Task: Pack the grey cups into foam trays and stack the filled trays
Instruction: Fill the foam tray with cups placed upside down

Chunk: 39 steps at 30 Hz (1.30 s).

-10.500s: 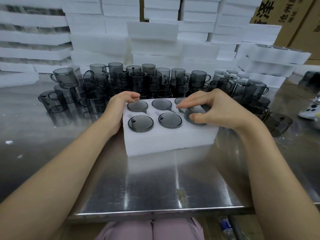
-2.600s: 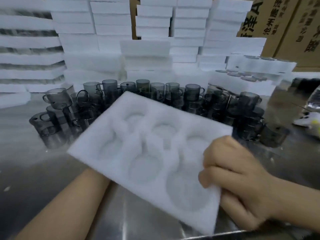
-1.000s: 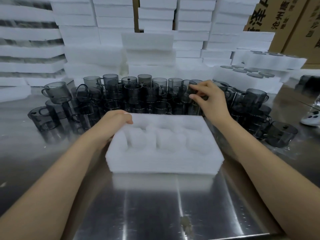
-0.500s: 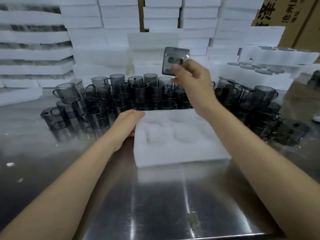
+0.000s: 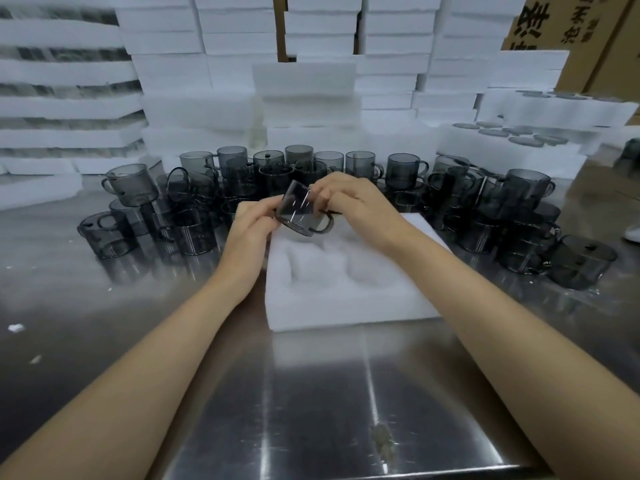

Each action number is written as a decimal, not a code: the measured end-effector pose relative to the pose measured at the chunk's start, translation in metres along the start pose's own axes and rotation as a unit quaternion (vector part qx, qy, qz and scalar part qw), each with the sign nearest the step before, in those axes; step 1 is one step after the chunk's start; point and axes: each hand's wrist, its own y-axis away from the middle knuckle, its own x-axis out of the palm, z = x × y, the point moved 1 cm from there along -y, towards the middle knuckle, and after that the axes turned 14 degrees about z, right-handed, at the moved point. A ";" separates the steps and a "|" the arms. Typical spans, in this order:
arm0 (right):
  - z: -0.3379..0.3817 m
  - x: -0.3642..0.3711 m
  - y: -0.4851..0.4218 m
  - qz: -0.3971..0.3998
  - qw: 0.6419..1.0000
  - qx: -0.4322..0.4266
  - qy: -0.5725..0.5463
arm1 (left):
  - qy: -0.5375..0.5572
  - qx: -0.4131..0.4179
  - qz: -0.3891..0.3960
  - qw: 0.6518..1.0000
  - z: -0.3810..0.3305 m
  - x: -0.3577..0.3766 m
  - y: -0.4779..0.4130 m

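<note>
Two hands meet at the centre of the frame around one grey cup [image 5: 302, 213], which is tilted and lifted clear of the table. The left hand [image 5: 251, 225] curls its fingers round the cup's left side, and the right hand [image 5: 353, 202] pinches its right side, close above the handle. The cup hangs just over the far left part of the foam tray [image 5: 346, 296], a white block with moulded hollows that lies flat on the steel table [image 5: 311, 393] in the middle of the frame. Behind the tray, loose cups [image 5: 405, 168] crowd a band across the frame, some upright and some on their sides. Filled trays [image 5: 512, 140] sit at the right edge, showing grey discs. Stacks of foam trays [image 5: 207, 46] fill the top of the frame, with cardboard boxes [image 5: 554, 26] in the upper right corner.
</note>
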 end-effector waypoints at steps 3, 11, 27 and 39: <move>0.001 0.002 0.002 0.001 1.000 0.002 0.028 | 0.026 -0.003 0.006 1.000 0.002 -0.001 -0.004; 0.000 0.005 0.007 -0.009 0.998 -0.038 0.042 | 0.052 -0.061 -0.008 0.997 0.007 0.002 -0.005; 0.001 -0.003 0.011 0.113 0.991 0.012 0.076 | -0.009 -0.051 0.026 0.998 0.001 0.003 -0.004; -0.006 -0.005 0.006 0.192 0.969 0.098 0.123 | -0.052 -0.051 0.031 0.997 0.003 0.001 -0.003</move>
